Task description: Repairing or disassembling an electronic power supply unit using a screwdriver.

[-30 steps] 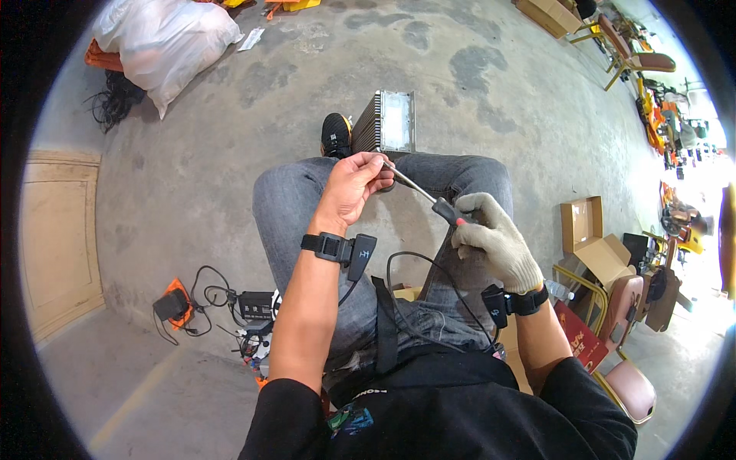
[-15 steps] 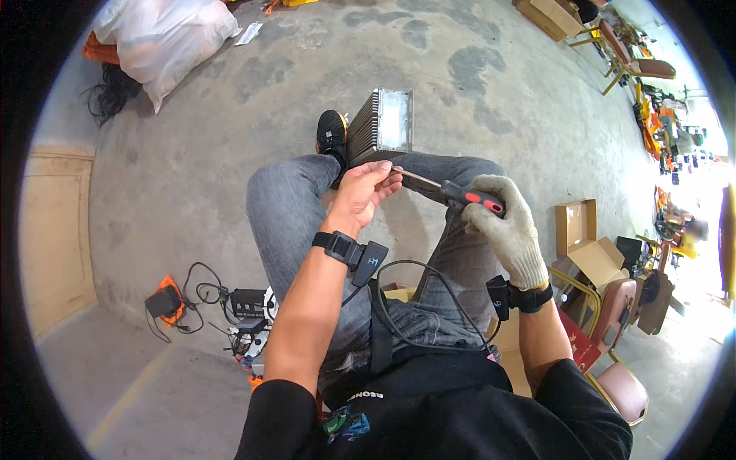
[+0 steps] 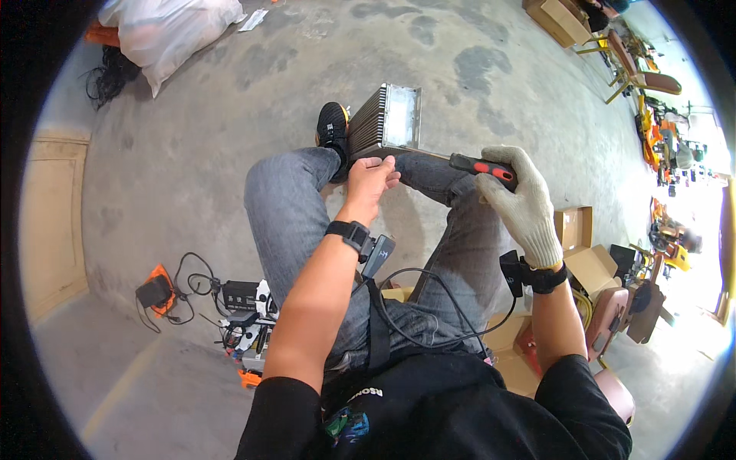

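Observation:
A screwdriver (image 3: pixel 484 168) with a black and red handle is gripped in my right hand (image 3: pixel 526 201), which wears a pale knit glove. Its thin shaft points left toward the near corner of a finned metal housing (image 3: pixel 402 115) standing on the floor between my feet. The housing has grey ribs along its left side and a pale flat face. My bare left hand (image 3: pixel 371 182) is closed close to the near edge of the housing, its thumb against the fingers. Whatever is pinched there, if anything, is too small to make out.
A cable (image 3: pixel 441 277) hangs between my wrist straps across my lap. Black devices with cords (image 3: pixel 244 297) lie at the left. Open cardboard boxes (image 3: pixel 573 230) and chairs (image 3: pixel 609 326) stand at the right. A white plastic sack (image 3: pixel 172 38) sits at the far left.
My right hand has moved right and slightly up with the screwdriver, away from my left hand. My left hand no longer touches the screwdriver's tip and is slightly lower.

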Demonstrator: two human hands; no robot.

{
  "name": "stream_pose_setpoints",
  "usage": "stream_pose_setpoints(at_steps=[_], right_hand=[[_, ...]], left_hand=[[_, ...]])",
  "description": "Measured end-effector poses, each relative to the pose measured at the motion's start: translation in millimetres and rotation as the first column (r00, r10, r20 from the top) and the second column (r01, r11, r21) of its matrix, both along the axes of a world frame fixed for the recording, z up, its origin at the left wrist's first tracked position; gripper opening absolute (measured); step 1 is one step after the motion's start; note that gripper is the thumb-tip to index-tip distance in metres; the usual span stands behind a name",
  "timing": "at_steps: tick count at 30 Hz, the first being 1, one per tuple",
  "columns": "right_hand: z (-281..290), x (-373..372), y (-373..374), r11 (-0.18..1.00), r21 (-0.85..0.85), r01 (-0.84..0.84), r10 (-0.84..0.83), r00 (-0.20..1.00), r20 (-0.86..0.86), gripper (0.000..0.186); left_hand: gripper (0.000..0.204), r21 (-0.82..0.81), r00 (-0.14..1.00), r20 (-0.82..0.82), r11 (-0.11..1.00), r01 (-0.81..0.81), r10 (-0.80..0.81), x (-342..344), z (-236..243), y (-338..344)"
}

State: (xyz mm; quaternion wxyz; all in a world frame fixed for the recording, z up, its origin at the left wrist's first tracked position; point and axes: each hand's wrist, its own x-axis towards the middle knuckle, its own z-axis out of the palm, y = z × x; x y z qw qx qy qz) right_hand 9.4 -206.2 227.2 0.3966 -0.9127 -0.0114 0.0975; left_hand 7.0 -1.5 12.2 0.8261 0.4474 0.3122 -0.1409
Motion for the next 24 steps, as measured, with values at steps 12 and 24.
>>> stream_pose_setpoints(at_steps=[12,24], right_hand=[[-2,25,24,0.961,-0.191,-0.201,0.221,0.971,0.088,0.035],[-2,35,36,0.935,-0.244,-0.256,0.283,0.956,0.082,0.034]], left_hand=[[0.114,0.650,0.997,-0.075,0.759,0.045,0.004,29,-1,-27],[0.096,0.678,0.992,-0.128,0.728,0.097,-0.013,36,1,-30]])
